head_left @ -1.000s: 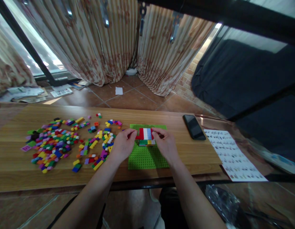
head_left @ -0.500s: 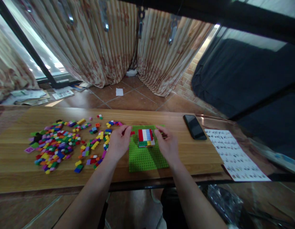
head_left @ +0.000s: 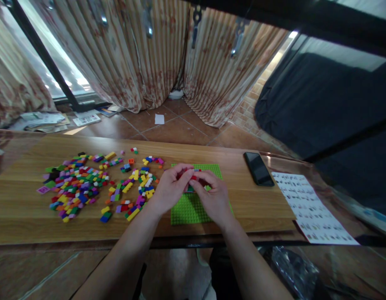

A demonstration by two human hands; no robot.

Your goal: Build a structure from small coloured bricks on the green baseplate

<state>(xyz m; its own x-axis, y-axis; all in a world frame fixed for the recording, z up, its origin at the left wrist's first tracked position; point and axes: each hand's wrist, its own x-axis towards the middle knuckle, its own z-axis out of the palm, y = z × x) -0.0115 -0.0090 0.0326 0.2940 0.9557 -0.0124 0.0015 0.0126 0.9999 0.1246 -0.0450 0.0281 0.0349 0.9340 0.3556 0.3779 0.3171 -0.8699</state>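
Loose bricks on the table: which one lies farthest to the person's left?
The pinkish-purple brick, at the outer left edge of the big pile; all the other loose bricks lie farther right.

The baseplate (head_left: pixel 193 211) lies on the counter (head_left: pixel 261 214), with the left hand (head_left: pixel 172 187) and the right hand (head_left: pixel 213 196) meeting over its far half, a small brick (head_left: pixel 193 177) between them and a brick build (head_left: pixel 190 189) below, mostly hidden. Left of the baseplate spreads a loose brick scatter (head_left: pixel 128 187); farther left lies the large brick pile (head_left: pixel 82 181). Right of the baseplate, toward the far edge, lies the phone (head_left: pixel 258 168), and right of that the sheet (head_left: pixel 311 208), by the counter's right end. Beyond the far edge, a paper piece (head_left: pixel 159 119) lies on the floor (head_left: pixel 180 131) before the curtains (head_left: pixel 155 62)
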